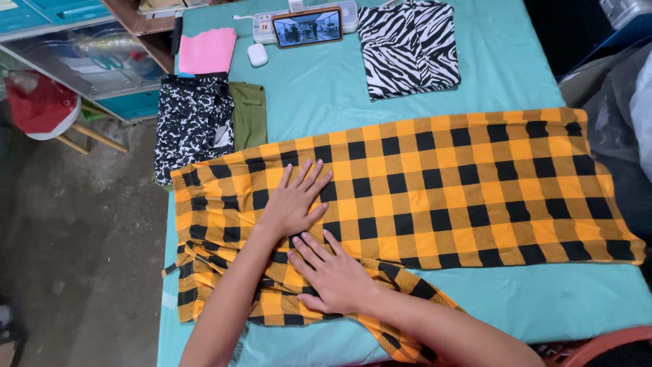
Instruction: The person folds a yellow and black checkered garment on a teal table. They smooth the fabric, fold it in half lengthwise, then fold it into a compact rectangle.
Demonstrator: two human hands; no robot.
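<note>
Orange and black checked cloth (435, 183) spread long across the teal table (326, 102), one end bunched and folded near the table's front left corner. Left hand (293, 200) flat on the cloth, palm down, fingers (309, 175) spread apart and pointing away toward the far edge of the table. Right hand (333, 275) flat on the cloth too, just in front of the left hand and nearly touching it, fingers (314, 250) apart, pressed onto the folded part, gripping nothing. Right forearm lying over the cloth's lower fold.

Beyond the cloth, at the table's far edge: zebra-striped garment (407, 47) folded, phone (307, 27) with a lit screen propped against a white power strip (265, 27), small white case (257, 54) beside it, pink folded cloth (207, 51). Left of the checked cloth's far side: black and white patterned garment (191, 122) touching an olive green one (248, 114). Off the table's left edge: red stool (41, 109) on the floor.
</note>
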